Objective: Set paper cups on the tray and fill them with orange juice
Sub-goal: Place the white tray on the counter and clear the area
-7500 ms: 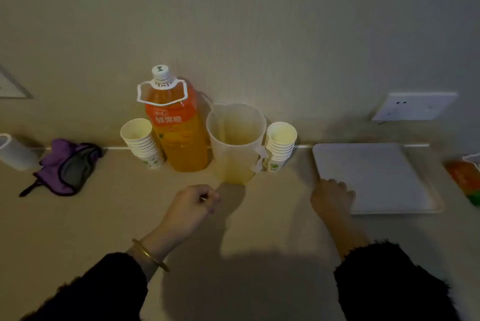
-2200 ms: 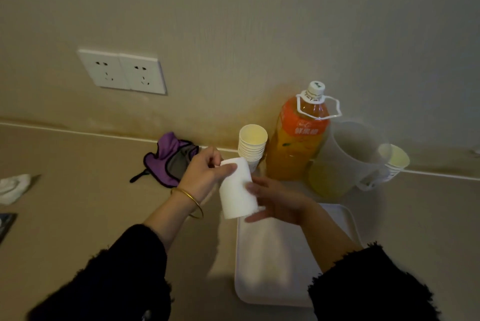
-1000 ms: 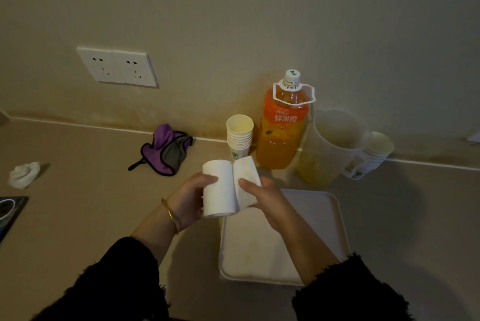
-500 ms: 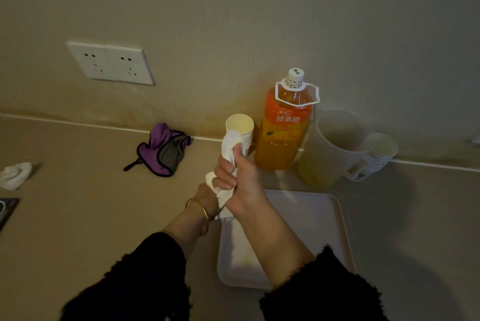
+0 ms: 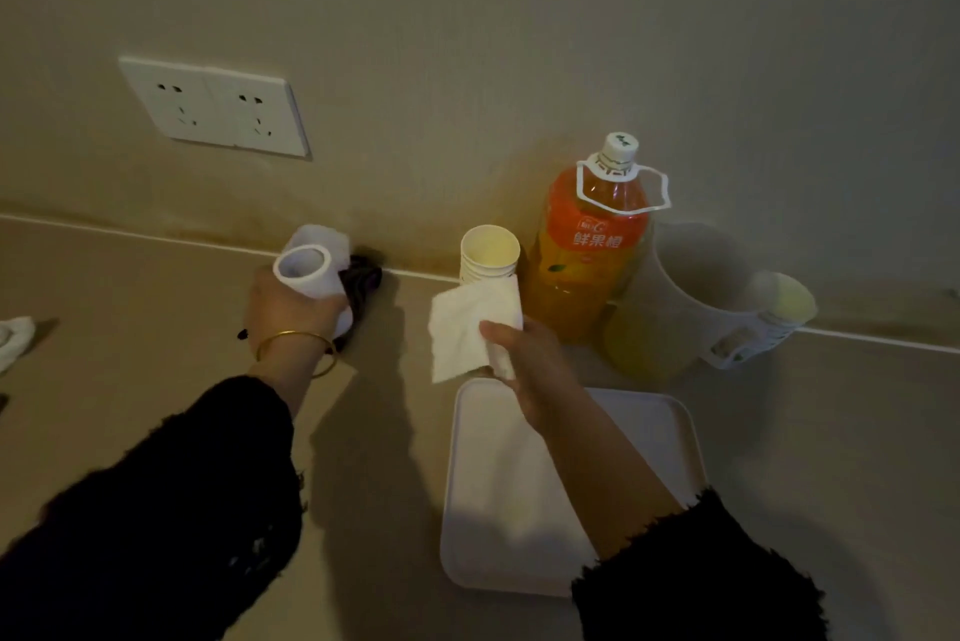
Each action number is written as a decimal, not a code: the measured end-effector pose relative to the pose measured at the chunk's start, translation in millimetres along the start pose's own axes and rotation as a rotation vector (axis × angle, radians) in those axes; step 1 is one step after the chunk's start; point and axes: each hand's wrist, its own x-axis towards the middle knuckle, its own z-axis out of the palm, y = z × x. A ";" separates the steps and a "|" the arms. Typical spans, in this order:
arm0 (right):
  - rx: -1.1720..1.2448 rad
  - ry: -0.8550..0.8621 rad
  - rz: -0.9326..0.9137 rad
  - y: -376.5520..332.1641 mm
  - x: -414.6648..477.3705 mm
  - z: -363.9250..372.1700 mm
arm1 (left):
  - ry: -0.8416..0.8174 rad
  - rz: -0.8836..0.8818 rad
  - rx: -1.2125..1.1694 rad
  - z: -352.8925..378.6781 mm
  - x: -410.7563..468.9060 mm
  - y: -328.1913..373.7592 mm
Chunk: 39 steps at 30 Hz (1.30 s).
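My left hand (image 5: 288, 315) grips a white roll of tissue paper (image 5: 311, 266) over the counter at the left, near the wall. A torn sheet of tissue (image 5: 470, 328) hangs from my right hand (image 5: 524, 354), pinched above the far edge of the white tray (image 5: 665, 427). The tray lies on the counter with nothing standing on it. Behind it stands a stack of paper cups (image 5: 489, 253), then the orange juice bottle (image 5: 592, 245) with its cap on. A clear pitcher (image 5: 675, 302) holding some juice sits to the right, with a second cup stack (image 5: 779, 313) behind it.
A dark purple cloth (image 5: 363, 271) lies against the wall, mostly hidden behind my left hand. A crumpled white tissue (image 5: 13, 336) sits at the far left edge. A double wall socket (image 5: 213, 108) is above the counter.
My hands have pulled apart: the left carried the roll away to the left, the right came away with a torn-off sheet. Earlier the tray was moved in front of the bottle.
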 end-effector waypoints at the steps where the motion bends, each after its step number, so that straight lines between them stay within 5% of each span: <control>1: -0.007 0.006 0.001 4.5 4.4 -1.0 | 0.045 0.007 0.043 -2.3 8.3 -4.6; 12: -0.086 -0.123 -0.029 35.9 35.1 2.5 | 0.233 0.023 0.139 -16.5 99.5 -45.2; 22: -0.191 -0.132 0.028 55.6 57.5 21.9 | 0.025 -0.038 -0.031 10.6 179.8 -120.9; 35: -0.180 -0.113 -0.038 49.1 50.4 7.7 | 0.076 -0.131 0.047 7.2 164.9 -87.8; 37: -0.167 -0.096 -0.037 49.0 46.8 7.3 | 0.127 -0.166 0.201 4.6 149.0 -78.8; 39: -0.166 -0.093 -0.032 48.1 43.8 8.8 | 0.199 0.001 0.344 2.0 121.4 -63.0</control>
